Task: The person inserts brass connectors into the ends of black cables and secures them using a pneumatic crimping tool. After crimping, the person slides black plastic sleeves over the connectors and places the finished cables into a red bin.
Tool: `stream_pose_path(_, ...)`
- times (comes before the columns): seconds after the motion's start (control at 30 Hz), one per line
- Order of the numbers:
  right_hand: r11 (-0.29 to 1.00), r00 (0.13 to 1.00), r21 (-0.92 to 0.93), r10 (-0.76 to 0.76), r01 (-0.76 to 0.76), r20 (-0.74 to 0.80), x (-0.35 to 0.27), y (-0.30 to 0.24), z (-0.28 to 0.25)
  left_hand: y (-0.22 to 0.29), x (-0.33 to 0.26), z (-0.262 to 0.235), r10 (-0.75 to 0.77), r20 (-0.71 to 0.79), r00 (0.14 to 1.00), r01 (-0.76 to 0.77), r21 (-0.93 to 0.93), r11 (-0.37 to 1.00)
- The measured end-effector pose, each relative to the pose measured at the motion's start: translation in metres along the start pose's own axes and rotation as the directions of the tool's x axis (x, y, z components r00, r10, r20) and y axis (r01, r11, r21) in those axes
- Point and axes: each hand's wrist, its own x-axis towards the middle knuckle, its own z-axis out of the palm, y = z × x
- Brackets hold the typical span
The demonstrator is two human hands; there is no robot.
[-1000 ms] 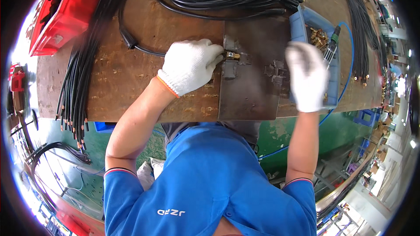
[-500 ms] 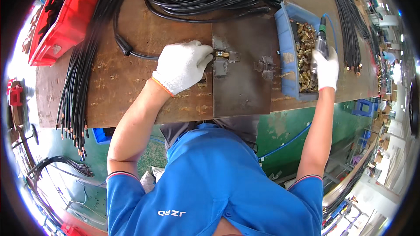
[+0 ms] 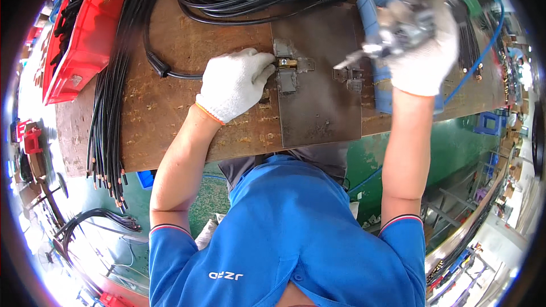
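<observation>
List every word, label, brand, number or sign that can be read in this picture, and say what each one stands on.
White lettering on the chest of the blue shirt: legible, but I do not copy printed text.
Pale mark on the red bin: too small to tell whether it is text.
Tool in the right hand: blurred, nothing readable.

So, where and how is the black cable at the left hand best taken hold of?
Probably pinch the black cable from the left, close beside the brass fitting, where the left hand is. The cable runs off leftward, while the fitting sits between grey metal pieces on the dark plate, so that side seems easiest. The hand hides any join.
</observation>
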Motion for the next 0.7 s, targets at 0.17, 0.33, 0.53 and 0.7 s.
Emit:
stream_pose_path(0.17,0.97,0.989,0.202,0.123,-0.137,0.08,-0.008,0.057,0.03,0.003,0.001,-0.004,-0.021,0.012,1.0,0.021,-0.034,0.999)
stream_pose_path(0.33,0.993,0.98,0.105,0.025,-0.047,0.197,-0.014,0.08,0.031,0.002,0.001,-0.002,-0.016,0.022,1.0,0.017,-0.024,1.0)
stream_pose_path(0.53,0.991,0.967,0.083,0.08,-0.103,0.243,-0.016,0.086,0.032,0.001,0.0,-0.002,-0.025,0.034,0.999,0.025,-0.009,1.0)
stream_pose_path(0.7,0.985,0.818,-0.172,0.099,0.0,0.567,-0.007,0.083,0.034,0.0,0.0,-0.001,0.003,0.004,1.0,-0.003,-0.013,1.0)
